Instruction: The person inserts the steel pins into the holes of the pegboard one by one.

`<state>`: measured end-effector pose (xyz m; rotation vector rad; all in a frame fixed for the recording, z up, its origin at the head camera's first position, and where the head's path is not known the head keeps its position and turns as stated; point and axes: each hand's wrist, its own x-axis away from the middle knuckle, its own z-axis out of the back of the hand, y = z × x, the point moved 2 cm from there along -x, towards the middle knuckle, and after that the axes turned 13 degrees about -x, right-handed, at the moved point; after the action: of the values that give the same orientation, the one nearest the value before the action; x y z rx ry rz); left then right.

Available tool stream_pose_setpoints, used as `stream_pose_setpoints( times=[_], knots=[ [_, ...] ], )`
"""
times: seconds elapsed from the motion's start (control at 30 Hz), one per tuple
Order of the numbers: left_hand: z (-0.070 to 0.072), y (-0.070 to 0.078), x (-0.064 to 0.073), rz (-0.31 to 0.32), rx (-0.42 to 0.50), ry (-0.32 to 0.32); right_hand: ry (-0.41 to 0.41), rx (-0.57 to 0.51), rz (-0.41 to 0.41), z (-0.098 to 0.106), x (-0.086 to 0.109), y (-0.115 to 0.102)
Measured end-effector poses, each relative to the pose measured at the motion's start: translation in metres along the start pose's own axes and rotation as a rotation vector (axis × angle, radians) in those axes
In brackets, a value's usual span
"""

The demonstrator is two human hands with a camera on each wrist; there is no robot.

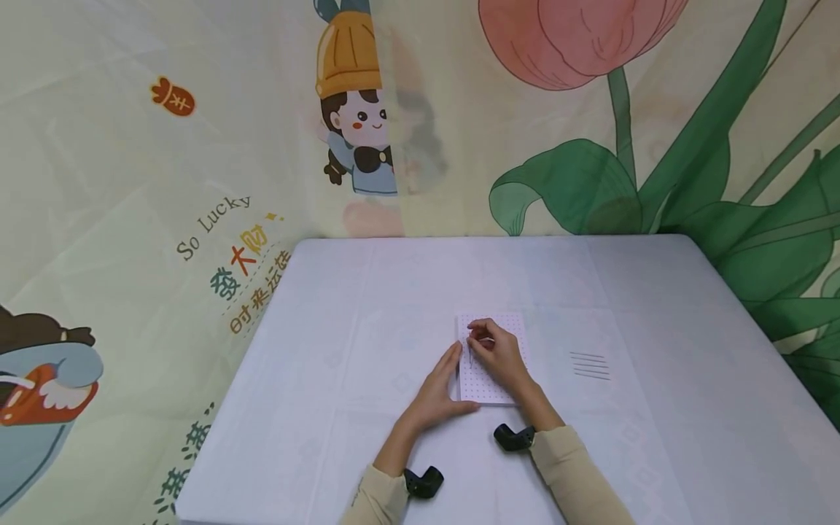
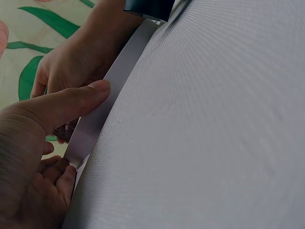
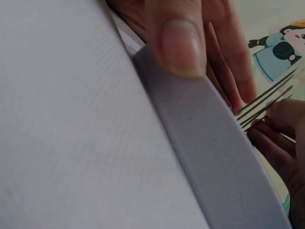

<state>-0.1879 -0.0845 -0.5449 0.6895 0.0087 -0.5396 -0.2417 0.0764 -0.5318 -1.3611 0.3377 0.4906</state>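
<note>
A white square-cornered board with rows of small holes lies on the table. My left hand grips its near left corner, the thumb on the near side face and the fingers along the left side. Over the board's left part, my right hand pinches a thin dark stick between thumb and fingertips. In the right wrist view several thin dark sticks stand up from the board beside the right fingertips. The lower end of the pinched stick is hidden there by the board's edge.
Several thin dark sticks lie side by side on the white tabletop, right of the board. A black wrist camera sits at the left wrist, another black wrist camera at the right. Behind the table hangs a printed cloth.
</note>
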Motion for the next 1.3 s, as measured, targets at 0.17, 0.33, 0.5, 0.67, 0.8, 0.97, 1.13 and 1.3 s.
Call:
stream_pose_setpoints(
  times=[0.17, 0.33, 0.5, 0.67, 0.8, 0.97, 1.13, 1.3],
  knots=[
    [-0.001, -0.001, 0.000, -0.004, -0.012, 0.004, -0.007, 0.011, 0.036, 0.001, 0.000, -0.001],
    [-0.001, -0.001, 0.000, -0.006, -0.019, 0.007, -0.003, 0.014, 0.040, 0.001, 0.000, -0.003],
    [-0.002, -0.002, 0.000, -0.002, -0.020, -0.003, -0.013, 0.015, 0.026, 0.002, 0.000, -0.001],
    [-0.001, -0.001, -0.001, 0.000, -0.003, -0.011, -0.034, 0.007, 0.018, 0.002, -0.001, 0.001],
    [-0.001, -0.001, -0.002, 0.011, 0.006, -0.017, -0.049, 0.023, 0.011, 0.004, -0.002, 0.000],
    [0.001, 0.000, -0.002, 0.006, -0.003, -0.013, -0.052, 0.044, 0.017, 0.003, -0.003, 0.000],
    [0.000, 0.000, -0.001, -0.007, -0.017, -0.008, -0.063, 0.055, -0.017, 0.006, 0.000, 0.000],
    [-0.001, 0.000, -0.001, 0.013, -0.014, -0.023, -0.091, 0.020, -0.055, 0.011, 0.001, 0.001]
  ],
)
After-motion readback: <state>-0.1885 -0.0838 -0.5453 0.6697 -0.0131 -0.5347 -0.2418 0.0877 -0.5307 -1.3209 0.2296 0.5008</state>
